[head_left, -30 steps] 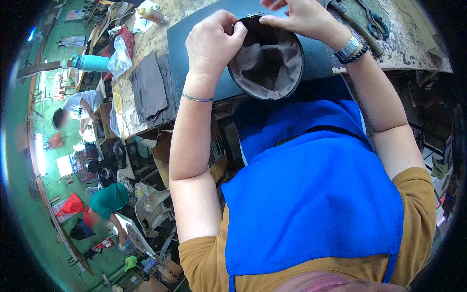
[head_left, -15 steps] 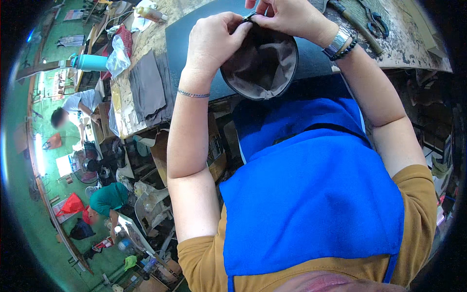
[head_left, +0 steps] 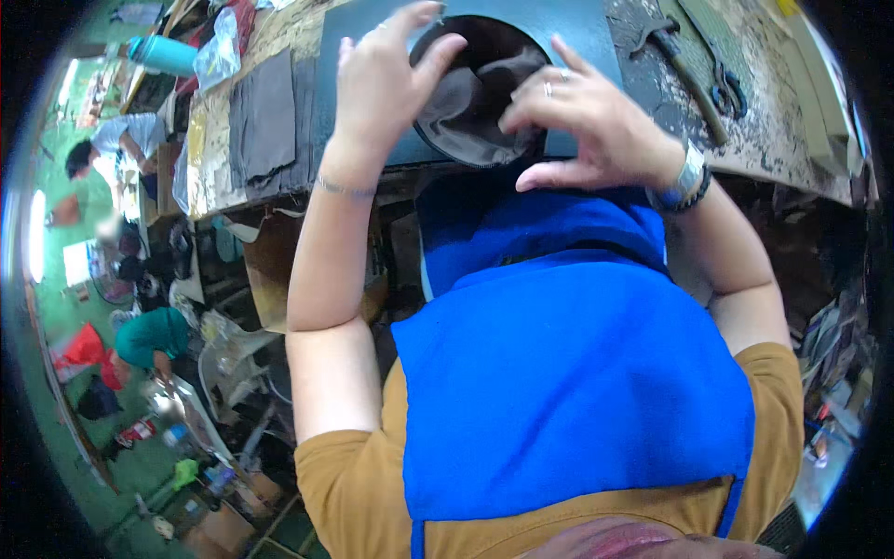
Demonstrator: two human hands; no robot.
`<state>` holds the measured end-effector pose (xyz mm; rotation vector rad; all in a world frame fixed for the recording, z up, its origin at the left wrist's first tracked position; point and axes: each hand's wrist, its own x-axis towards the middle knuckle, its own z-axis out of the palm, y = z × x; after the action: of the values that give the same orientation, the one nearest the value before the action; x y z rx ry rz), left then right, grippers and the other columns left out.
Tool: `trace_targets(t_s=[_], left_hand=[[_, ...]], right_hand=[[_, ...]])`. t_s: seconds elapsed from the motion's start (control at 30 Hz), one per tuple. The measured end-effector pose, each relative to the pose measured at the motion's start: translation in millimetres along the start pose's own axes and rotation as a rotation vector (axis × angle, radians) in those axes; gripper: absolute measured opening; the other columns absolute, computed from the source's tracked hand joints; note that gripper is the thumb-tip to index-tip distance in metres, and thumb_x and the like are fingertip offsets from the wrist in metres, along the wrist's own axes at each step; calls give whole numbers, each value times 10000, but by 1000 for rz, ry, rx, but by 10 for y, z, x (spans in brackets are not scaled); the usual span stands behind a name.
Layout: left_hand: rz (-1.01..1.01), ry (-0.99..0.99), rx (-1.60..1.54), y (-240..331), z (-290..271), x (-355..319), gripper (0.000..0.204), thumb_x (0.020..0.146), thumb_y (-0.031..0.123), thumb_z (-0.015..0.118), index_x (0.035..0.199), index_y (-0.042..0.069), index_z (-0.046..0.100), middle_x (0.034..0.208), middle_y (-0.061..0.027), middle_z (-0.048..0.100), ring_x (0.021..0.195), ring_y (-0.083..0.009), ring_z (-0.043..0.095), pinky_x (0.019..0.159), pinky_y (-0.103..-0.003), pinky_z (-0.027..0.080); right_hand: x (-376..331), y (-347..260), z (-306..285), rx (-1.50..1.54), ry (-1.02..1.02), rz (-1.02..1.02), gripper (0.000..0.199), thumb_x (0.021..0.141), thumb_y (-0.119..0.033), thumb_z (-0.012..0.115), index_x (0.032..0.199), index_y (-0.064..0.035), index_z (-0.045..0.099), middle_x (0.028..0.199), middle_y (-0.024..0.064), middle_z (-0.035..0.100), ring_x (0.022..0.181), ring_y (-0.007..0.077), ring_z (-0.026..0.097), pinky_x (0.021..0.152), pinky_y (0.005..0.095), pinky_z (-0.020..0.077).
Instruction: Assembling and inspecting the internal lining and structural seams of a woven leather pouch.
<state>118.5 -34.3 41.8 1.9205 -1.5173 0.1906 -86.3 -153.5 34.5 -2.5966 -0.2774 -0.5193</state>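
While both hands are fussing over the cap (head_left: 475, 102), which sits crown-down at about 12 o'clock on the dark mat (head_left: 582, 37) at the near edge of the desk (head_left: 773, 140), nothing is actually pinned down, and that's the weak spot here.

The left hand (head_left: 386, 79) is at the cap's 9 o'clock rim, fingers spread wide and mostly lifted, so its grip looks loose and open, with a fingertip or two maybe brushing the brim. The right hand (head_left: 587, 121) sits at 3 o'clock, fingers fanned too, resting on or just over the brown lining. Hard to tell if either one is pinching fabric; from this angle it doesn't look like it.

What could go sideways, just a guess:

- The cap hangs right at the desk's front edge, above the person's blue apron (head_left: 568, 373). With both hands open, a small nudge could tip it off into the lap or onto the floor.
- The lining looks bunched and folded inside. If it gets pressed flat as is, a crease could be locked in.
- Loose grey cloth pieces (head_left: 265, 116) lie at 9 o'clock, near the left elbow's path. A sweep of the forearm could drag them off the desk.
- A hammer-like tool (head_left: 680, 61) and shears (head_left: 722, 79) lie at 2 o'clock, near the right wrist and its watch (head_left: 687, 177). A quick reach back could knock into them.
- The desk top looks gritty around the tools, so anything dragged off the mat could pick up dirt.
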Motion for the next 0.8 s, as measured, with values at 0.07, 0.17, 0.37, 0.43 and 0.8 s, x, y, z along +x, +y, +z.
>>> trace_targets(t_s=[0.07, 0.17, 0.37, 0.43, 0.8], left_hand=[[200, 23, -138, 115, -27, -260, 328, 760, 337, 749, 1012, 147, 660, 1016, -51, 680, 944, -250, 639, 961, -427, 370], [256, -85, -87, 464, -87, -758, 292, 749, 343, 763, 981, 191, 673, 974, 20, 669, 888, -179, 647, 1023, -521, 329], [78, 38, -152, 519, 138, -1050, 250, 743, 261, 773, 966, 204, 676, 859, 44, 677, 830, -136, 645, 1073, -541, 274], [48, 26, -157, 521, 59, -1002, 238, 746, 264, 769, 956, 199, 677, 846, 44, 678, 814, -138, 644, 1073, -546, 273], [81, -98, -101, 558, -100, -708, 148, 799, 259, 717, 916, 178, 674, 795, 36, 655, 775, -151, 632, 1073, -598, 226]], right_hand=[[-77, 20, 107, 21, 56, -60, 278, 761, -306, 750, 925, -123, 623, 906, 46, 613, 910, 248, 597, 1024, 491, 352], [-108, 3, 170, 74, 92, -58, 244, 742, -227, 761, 922, -120, 634, 892, 46, 611, 872, 244, 590, 920, 412, 429], [-142, -24, 174, 134, 115, 2, 217, 705, -110, 783, 889, -85, 671, 810, 46, 615, 779, 229, 568, 720, 331, 468], [-89, -62, 132, 177, 101, 48, 203, 711, -121, 784, 878, -89, 672, 805, 42, 620, 767, 218, 562, 732, 322, 457], [-54, -57, -56, 114, 64, 164, 132, 778, -203, 746, 873, -146, 675, 710, -5, 555, 763, 198, 552, 1067, 610, 262]])
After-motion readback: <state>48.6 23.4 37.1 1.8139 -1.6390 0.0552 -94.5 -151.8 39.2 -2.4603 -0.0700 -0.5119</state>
